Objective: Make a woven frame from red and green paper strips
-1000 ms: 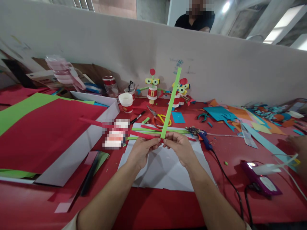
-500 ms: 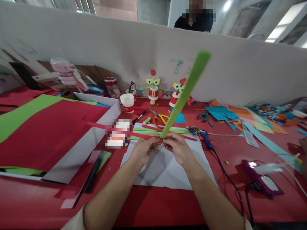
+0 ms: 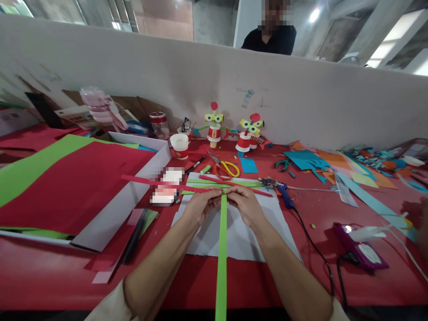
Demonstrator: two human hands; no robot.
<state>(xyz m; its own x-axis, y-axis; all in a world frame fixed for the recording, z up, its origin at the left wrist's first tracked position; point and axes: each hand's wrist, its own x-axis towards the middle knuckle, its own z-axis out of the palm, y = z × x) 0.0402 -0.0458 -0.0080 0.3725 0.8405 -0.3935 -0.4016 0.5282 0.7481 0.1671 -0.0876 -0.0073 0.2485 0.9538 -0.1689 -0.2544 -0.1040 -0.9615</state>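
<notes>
Tabletop [image 3: 187, 285] = red; strip btwn hands [image 3: 221, 258] = lt green; glue gun [image 3: 285, 196] = blue; scissors' handles [image 3: 230, 169] = yellow & orange.

Both hands' fingers [image 3: 239, 191] pinch paper strips — one green [image 3: 222, 258], one red [image 3: 197, 189].

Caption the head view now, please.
Both hands pinch a green paper strip above white paper on a red table.

Your left hand [image 3: 201, 208] and your right hand [image 3: 245, 206] meet close together in front of you, fingertips pinched, thumbs against index fingers. Your forearms reach inward from either side, your wrists angled toward each other.
</notes>
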